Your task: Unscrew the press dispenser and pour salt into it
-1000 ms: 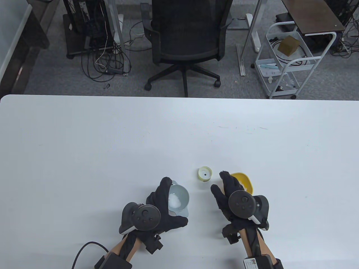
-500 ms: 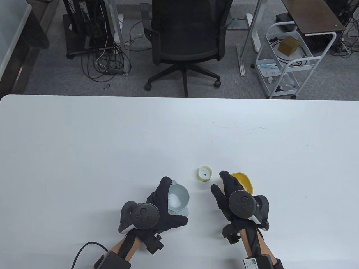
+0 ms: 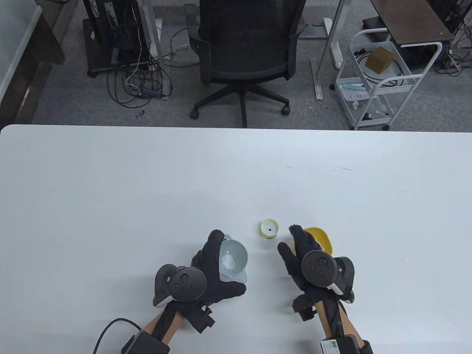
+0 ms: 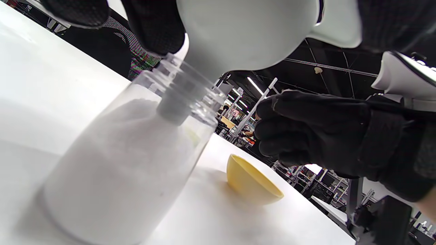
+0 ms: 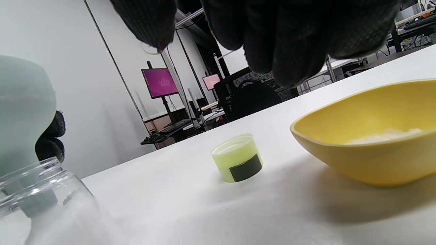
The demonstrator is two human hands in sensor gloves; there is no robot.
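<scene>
- The left hand (image 3: 212, 271) grips a pale grey-blue funnel (image 3: 233, 260), whose spout sits inside the open neck of the clear dispenser bottle (image 4: 129, 163).
- The bottle stands on the white table (image 3: 147, 191), largely filled with salt; a lump of salt (image 3: 228, 261) lies in the funnel.
- The right hand (image 3: 300, 258) hovers over the yellow bowl (image 3: 322, 239) with fingers loosely curled, holding nothing.
- The unscrewed yellow-green cap (image 3: 269, 228) rests upside down near the bowl.
</scene>
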